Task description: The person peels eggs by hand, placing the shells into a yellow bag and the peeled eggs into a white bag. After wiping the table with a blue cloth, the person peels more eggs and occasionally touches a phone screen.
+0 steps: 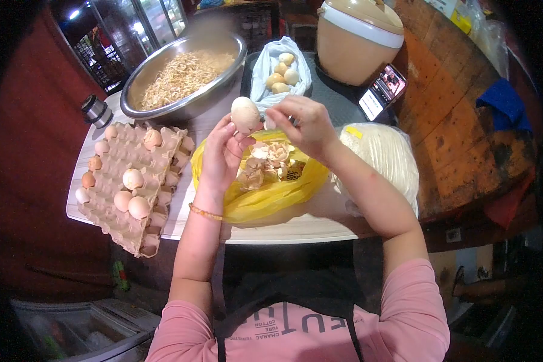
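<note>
My left hand (224, 148) holds a pale egg (245, 113) upright between thumb and fingers, above a yellow plastic bag (235, 208). Close to the egg's right side, my right hand (304, 123) pinches a whitish bit of eggshell (269, 123). Broken eggshells (270, 155) lie in the open mouth of the yellow bag, below both hands. Just beyond, a pale blue plastic bag (262, 75) holds several pale and brownish eggs (276, 79). To the left, a cardboard egg tray (111, 160) carries several whole eggs, some with cracked shells.
A steel bowl (238, 66) of bean sprouts (181, 75) stands at the back left, near a dark-capped flask (96, 111). A beige lidded bucket (356, 48) and a propped phone (383, 90) are at the back right. A wrapped white bundle (380, 160) sits by my right forearm.
</note>
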{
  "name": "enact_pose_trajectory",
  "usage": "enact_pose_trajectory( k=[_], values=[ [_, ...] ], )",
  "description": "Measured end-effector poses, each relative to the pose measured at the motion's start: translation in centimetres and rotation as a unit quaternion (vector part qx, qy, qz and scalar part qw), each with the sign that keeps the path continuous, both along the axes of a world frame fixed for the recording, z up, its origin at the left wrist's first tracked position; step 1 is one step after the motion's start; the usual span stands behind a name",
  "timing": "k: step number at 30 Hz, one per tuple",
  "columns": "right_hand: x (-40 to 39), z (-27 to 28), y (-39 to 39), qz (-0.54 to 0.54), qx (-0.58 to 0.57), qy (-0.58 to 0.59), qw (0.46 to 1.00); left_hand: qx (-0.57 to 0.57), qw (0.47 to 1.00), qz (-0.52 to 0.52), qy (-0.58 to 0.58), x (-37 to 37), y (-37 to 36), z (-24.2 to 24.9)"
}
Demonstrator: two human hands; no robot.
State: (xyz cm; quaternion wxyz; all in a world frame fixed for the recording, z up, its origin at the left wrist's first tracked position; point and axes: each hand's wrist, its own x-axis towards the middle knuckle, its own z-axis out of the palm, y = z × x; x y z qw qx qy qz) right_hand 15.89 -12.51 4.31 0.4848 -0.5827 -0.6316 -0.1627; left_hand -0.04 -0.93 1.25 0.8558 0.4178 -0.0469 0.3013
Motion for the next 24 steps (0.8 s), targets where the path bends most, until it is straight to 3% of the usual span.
enact_pose_trajectory(
  k=[3, 6, 8, 9, 11, 15, 20, 24],
  values=[
    [-0.9, 0.3, -0.2, 0.006, -0.028, -0.058, 0.998, -0.062, 0.998, 0.014, 0.026, 0.1, 0.2, -0.2],
    [-1.7, 0.5, -0.1, 0.032, -0.010, 0.038, 0.999, -0.018, 0.998, 0.033, 0.050, 0.1, 0.5, -0.8],
    [-1.9, 0.7, -0.1, 0.051, -0.020, 0.167, 0.984, 0.052, 0.994, 0.062, 0.074, 0.3, 0.1, -0.7],
    [-1.9, 0.5, 0.0, 0.050, -0.020, 0.167, 0.984, 0.053, 0.994, 0.061, 0.074, 0.4, -0.1, -0.7],
    [-1.7, -0.2, 0.4, 0.087, -0.080, 0.250, 0.961, 0.118, 0.984, 0.085, 0.101, 0.4, -0.6, -0.6],
    [-1.9, -1.0, 0.7, 0.038, -0.113, 0.213, 0.970, 0.146, 0.973, 0.084, 0.159, 0.5, -0.8, -0.4],
    [-1.9, -1.8, 1.3, -0.011, -0.035, 0.075, 0.997, 0.135, 0.969, 0.117, 0.169, 0.9, -1.1, -0.5],
    [-1.6, -1.9, 1.1, -0.029, -0.074, 0.048, 0.996, 0.160, 0.961, 0.136, 0.182, 1.1, -0.8, -1.1]
  ],
)
